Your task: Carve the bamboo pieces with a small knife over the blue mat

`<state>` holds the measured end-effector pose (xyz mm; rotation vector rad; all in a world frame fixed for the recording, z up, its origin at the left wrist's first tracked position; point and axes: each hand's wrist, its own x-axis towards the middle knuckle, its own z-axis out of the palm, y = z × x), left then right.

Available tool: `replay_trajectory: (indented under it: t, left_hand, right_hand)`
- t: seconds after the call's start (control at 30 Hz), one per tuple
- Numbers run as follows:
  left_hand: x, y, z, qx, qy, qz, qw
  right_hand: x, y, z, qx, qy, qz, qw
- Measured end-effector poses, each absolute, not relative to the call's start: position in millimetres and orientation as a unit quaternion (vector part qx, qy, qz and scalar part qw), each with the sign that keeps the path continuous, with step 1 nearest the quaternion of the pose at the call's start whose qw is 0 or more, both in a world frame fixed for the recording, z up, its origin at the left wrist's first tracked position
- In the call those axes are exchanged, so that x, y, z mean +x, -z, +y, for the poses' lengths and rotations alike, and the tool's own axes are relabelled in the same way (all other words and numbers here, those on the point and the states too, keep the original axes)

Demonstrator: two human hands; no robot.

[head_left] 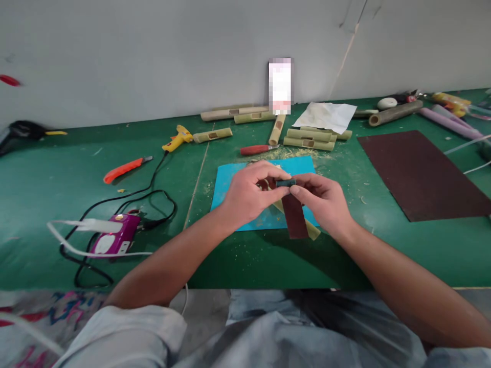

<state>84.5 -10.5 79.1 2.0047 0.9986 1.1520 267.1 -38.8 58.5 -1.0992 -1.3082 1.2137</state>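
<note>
Above a bright blue sheet (230, 184), my left hand (249, 191) and my right hand (324, 202) meet, fingertips pinching the two ends of a small dark roll. It seems to be the rolled top of a dark brown sandpaper strip (296, 220), whose loose end hangs toward me. Whether the roll has a core inside cannot be seen. Behind the strip lies a pale green bamboo piece (313, 231), partly hidden by the strip and my hands. Pale shavings are scattered on and around the blue sheet.
Beyond my hands lie a red-handled knife (255, 150) and several notched bamboo tubes (309, 144). A large brown sheet (422, 174) is at right. To the left are an orange cutter (125, 169), a yellow glue gun (178, 138) and a purple power adapter (118, 235) with cords.
</note>
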Motion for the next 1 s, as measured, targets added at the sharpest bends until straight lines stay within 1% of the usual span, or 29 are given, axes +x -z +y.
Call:
replay_trajectory:
  t: [0.1, 0.27, 0.37, 0.5, 0.63, 0.87, 1.0]
  left_hand:
    - [84.8, -79.2, -12.4, 0.757, -0.432, 0.382, 0.309]
    - [83.4, -83.6, -14.2, 0.742, -0.418, 0.388, 0.352]
    - [83.5, -85.3, -15.5, 0.743, -0.417, 0.394, 0.344]
    - [85.5, -86.1, -18.1, 0.742, -0.430, 0.395, 0.330]
    - [87.2, -87.3, -19.8, 0.721, -0.444, 0.404, 0.346]
    - [87.6, -88.3, -18.4, 0.690, -0.432, 0.405, 0.415]
    - [88.8, -88.7, -18.8, 0.682, -0.438, 0.401, 0.426]
  right_hand:
    - [267.4, -55.5, -38.6, -0.452, -0.487, -0.538, 0.519]
    - [270.2, -50.1, -37.8, -0.435, -0.452, -0.555, 0.546]
    - [272.1, -47.3, -37.5, -0.408, -0.430, -0.586, 0.553]
    - [272.5, -47.4, -38.3, -0.415, -0.399, -0.605, 0.550]
    - [270.4, -49.6, -40.2, -0.420, -0.405, -0.600, 0.548]
    - [268.9, -50.4, -40.1, -0.422, -0.433, -0.573, 0.553]
    - [267.0, -51.9, -40.5, -0.415, -0.453, -0.549, 0.567]
